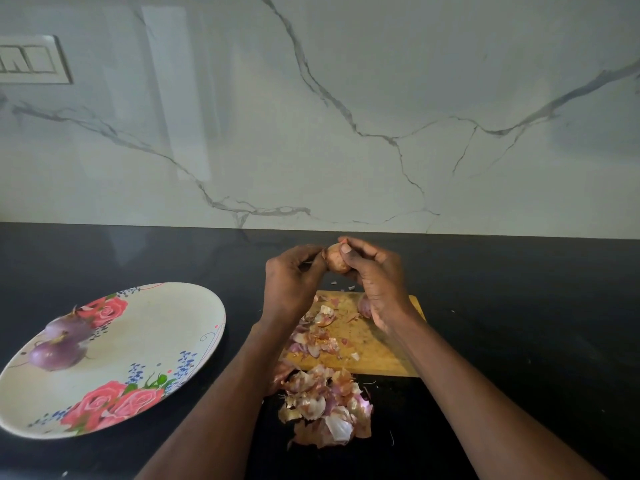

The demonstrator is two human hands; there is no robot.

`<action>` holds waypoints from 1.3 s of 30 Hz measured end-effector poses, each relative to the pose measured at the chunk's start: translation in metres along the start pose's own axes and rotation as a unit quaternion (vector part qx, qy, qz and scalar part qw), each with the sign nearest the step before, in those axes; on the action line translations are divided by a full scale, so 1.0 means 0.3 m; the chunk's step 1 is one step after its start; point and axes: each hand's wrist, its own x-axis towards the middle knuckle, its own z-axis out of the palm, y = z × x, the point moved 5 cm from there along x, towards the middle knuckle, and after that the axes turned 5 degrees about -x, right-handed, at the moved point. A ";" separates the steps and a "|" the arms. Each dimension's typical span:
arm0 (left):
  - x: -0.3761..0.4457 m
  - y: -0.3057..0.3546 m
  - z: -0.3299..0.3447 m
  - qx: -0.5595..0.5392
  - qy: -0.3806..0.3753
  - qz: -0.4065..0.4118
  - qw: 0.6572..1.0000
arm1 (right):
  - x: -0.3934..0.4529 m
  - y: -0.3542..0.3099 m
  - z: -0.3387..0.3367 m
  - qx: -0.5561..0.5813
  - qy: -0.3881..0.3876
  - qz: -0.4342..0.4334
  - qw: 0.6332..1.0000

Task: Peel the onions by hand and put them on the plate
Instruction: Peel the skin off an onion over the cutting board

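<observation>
Both my hands hold one unpeeled onion above the far edge of the cutting board: left hand fingers pinch its skin, right hand fingers curl round it. Two peeled onions lie on the plate. Skins litter the tabletop.

The cream plate bore pink roses and blue sprigs; two onions on it were purple; the counter black, the wall grey-veined white.
</observation>
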 end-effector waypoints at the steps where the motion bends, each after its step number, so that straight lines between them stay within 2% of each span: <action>1: 0.000 -0.003 -0.002 -0.004 0.001 -0.005 1.000 | 0.001 0.000 0.001 -0.003 -0.001 0.000 1.000; 8: 0.005 -0.003 0.020 -0.086 -0.050 -0.060 0.993 | 0.022 -0.004 -0.018 0.050 0.019 0.019 0.998; 13: 0.014 -0.011 0.012 -0.118 -0.039 -0.068 0.990 | 0.023 0.002 -0.017 0.059 0.023 0.030 0.998; 16: 0.010 -0.005 0.014 -0.070 -0.032 -0.046 0.996 | 0.022 0.007 -0.017 0.049 0.024 0.026 0.998; 21: 0.004 0.006 0.015 0.054 -0.013 0.035 0.998 | 0.018 0.004 -0.011 0.007 0.012 0.013 1.000; 25: 0.004 0.012 0.016 0.089 -0.017 0.064 0.994 | 0.006 -0.001 0.000 -0.002 -0.001 0.015 1.000; 28: 0.007 0.007 0.012 0.101 -0.010 0.058 0.993 | 0.004 -0.003 0.007 0.032 -0.012 0.040 0.999; 32: 0.013 -0.025 0.011 0.134 -0.015 0.010 0.991 | 0.002 -0.014 0.015 0.104 -0.037 0.061 0.992; 34: 0.013 -0.027 0.004 0.090 -0.017 -0.040 0.995 | 0.004 -0.019 0.015 0.098 -0.040 0.061 0.993; 37: 0.018 -0.008 -0.002 -0.071 -0.016 -0.093 0.993 | 0.004 -0.020 0.007 0.092 -0.022 0.064 0.993; 39: 0.018 0.012 0.011 -0.160 -0.047 -0.106 0.980 | -0.002 -0.021 0.004 0.087 -0.027 0.059 0.994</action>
